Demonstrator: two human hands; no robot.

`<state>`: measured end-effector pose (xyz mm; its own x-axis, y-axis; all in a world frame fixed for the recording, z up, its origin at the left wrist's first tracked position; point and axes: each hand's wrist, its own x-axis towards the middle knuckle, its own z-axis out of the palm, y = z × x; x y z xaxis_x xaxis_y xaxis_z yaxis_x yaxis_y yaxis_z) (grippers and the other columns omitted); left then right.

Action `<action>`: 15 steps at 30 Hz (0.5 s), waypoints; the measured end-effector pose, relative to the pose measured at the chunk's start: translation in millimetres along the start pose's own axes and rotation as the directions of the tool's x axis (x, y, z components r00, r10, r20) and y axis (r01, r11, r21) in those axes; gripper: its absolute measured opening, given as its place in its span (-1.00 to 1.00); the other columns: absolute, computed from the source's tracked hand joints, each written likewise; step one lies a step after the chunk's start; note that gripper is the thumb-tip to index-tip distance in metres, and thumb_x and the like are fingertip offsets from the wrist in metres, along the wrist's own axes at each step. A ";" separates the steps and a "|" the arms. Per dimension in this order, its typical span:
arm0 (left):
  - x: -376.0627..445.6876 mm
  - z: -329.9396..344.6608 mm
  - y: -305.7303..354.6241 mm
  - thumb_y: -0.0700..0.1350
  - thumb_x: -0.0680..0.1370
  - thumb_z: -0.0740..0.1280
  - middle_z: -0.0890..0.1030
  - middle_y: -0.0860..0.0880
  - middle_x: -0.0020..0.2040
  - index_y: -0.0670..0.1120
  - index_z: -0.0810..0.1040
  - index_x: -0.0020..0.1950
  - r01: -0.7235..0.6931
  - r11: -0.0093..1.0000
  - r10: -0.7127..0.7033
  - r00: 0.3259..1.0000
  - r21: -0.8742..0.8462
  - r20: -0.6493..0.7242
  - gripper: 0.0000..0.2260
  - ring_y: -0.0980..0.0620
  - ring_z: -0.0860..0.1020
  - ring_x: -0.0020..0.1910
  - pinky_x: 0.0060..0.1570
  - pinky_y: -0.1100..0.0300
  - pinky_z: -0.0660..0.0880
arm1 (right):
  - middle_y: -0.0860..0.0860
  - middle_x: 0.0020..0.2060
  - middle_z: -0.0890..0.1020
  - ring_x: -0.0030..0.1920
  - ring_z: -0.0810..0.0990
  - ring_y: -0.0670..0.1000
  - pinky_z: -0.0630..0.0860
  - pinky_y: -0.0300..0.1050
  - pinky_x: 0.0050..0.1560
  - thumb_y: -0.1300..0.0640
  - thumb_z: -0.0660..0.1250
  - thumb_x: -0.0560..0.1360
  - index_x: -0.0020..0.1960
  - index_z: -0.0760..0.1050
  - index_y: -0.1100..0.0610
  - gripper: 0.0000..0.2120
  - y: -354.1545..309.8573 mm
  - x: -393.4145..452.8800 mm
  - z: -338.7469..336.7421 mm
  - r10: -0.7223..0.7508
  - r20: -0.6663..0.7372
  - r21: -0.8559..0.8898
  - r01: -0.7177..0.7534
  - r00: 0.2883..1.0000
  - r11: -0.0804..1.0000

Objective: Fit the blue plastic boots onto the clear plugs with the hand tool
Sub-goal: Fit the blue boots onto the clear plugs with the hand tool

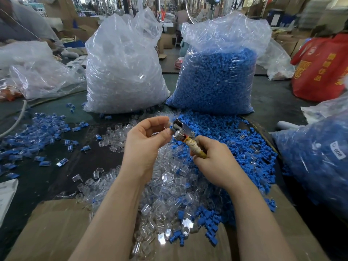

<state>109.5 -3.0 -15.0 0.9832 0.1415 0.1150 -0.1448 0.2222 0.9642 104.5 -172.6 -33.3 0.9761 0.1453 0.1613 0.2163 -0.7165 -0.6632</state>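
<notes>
My right hand [214, 162] grips the hand tool [183, 133] by its tape-wrapped yellow handle, the metal head pointing up and left. My left hand [145, 140] pinches a small blue boot [171, 127] with a clear plug against the tool's head; the plug is mostly hidden by my fingertips. Under my hands lie a heap of loose clear plugs [169, 181] and a heap of loose blue boots [235, 140]. Assembled blue-and-clear pieces [43, 132] are scattered at the left on the dark table.
Two big plastic bags stand behind the heaps: clear plugs [124, 68] on the left, blue boots [216, 80] on the right. Another bag of blue parts [316, 159] sits at the right edge. Cardboard [62, 227] covers the near table. A red bag [320, 68] stands far right.
</notes>
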 end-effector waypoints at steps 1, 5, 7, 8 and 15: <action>0.2 -0.4 0.0 -0.36 0.45 0.42 0.69 -0.01 -0.14 -0.10 0.64 0.01 0.025 1.000 -0.025 1.000 -0.007 -0.001 -0.78 0.12 0.65 -0.13 -0.11 0.29 0.58 | -0.01 -0.30 0.56 -0.27 0.51 0.07 0.49 0.09 -0.26 0.19 0.29 0.46 -0.14 0.43 0.03 -0.92 0.6 0.6 1.2 -0.003 -0.006 -0.019 0.003 1.000 1.000; 6.9 -12.5 1.7 -0.37 0.49 0.37 0.70 -0.05 -0.19 -0.16 0.64 0.02 0.167 0.978 -0.179 0.980 -0.127 -0.089 -0.82 0.08 0.67 -0.19 -0.09 0.24 0.63 | -0.05 -0.32 0.54 -0.30 0.49 0.02 0.43 0.03 -0.32 0.08 0.30 0.49 -0.18 0.37 -0.04 -0.87 5.6 3.4 3.0 0.025 -0.067 -0.078 -0.031 0.997 0.996; 13.4 -27.9 5.7 -0.30 0.49 0.38 0.69 -0.05 -0.26 -0.20 0.63 0.00 0.222 0.942 -0.266 0.951 -0.250 -0.157 -0.88 0.09 0.67 -0.27 -0.15 0.24 0.64 | -0.07 -0.33 0.53 -0.32 0.49 -0.01 0.35 -0.05 -0.39 0.04 0.31 0.49 -0.21 0.32 -0.07 -0.82 10.5 4.2 0.8 0.065 -0.129 -0.087 -0.076 0.990 0.993; 16.7 -39.0 7.2 -0.25 0.47 0.39 0.68 -0.04 -0.29 -0.20 0.62 -0.02 0.231 0.926 -0.295 0.936 -0.297 -0.193 -0.89 0.11 0.66 -0.30 -0.20 0.26 0.64 | -0.07 -0.33 0.54 -0.33 0.49 -0.02 0.32 -0.08 -0.40 0.03 0.31 0.49 -0.21 0.32 -0.07 -0.82 13.0 4.3 -0.8 0.088 -0.164 -0.087 -0.103 0.983 0.991; 26.4 -110.8 8.5 -0.12 0.62 0.30 0.60 0.01 -0.26 -0.11 0.54 -0.09 0.200 0.866 -0.418 0.793 -0.459 -0.444 -0.88 0.19 0.63 -0.42 -0.37 0.34 0.56 | -0.07 -0.37 0.50 -0.35 0.45 -0.01 0.23 -0.09 -0.42 0.02 0.32 0.50 -0.22 0.32 -0.04 -0.80 20.9 5.3 -6.2 0.145 -0.289 -0.071 -0.172 0.946 0.983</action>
<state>122.0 109.5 -30.2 0.7907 0.4473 -0.4180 0.0202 0.6633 0.7481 114.1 -191.1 -41.8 0.9495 -0.1633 0.2680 0.0433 -0.7777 -0.6272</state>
